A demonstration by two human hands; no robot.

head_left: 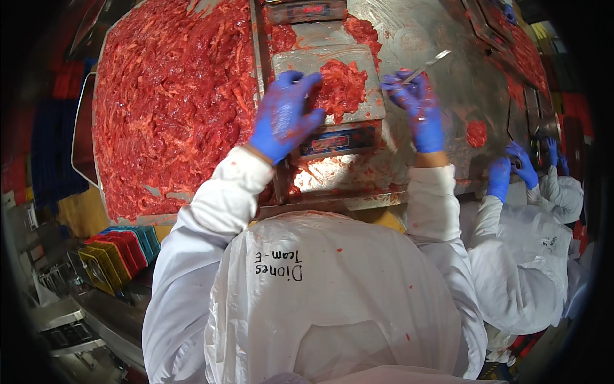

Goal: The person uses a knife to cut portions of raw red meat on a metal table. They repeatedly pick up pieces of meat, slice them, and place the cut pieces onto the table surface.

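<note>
My left hand (284,118), in a blue glove, is at the left side of a portion of red meat (339,88) on the weighing scale's metal platform (361,114), its fingers spread and curved. The scale's display (329,141) faces me. My right hand (416,102), also gloved, is just right of the platform, closed on a thin flat metal blade (435,60) that angles up to the right. Left of the scale lies a broad mass of raw meat (173,109) in a shallow tray.
Another scale (306,11) sits at the back. A small meat patch (476,133) lies on the steel table (460,96). At the right, co-workers in white (518,262) have blue-gloved hands (497,174) at the table. Stacked coloured plastic trays (128,246) are at the lower left.
</note>
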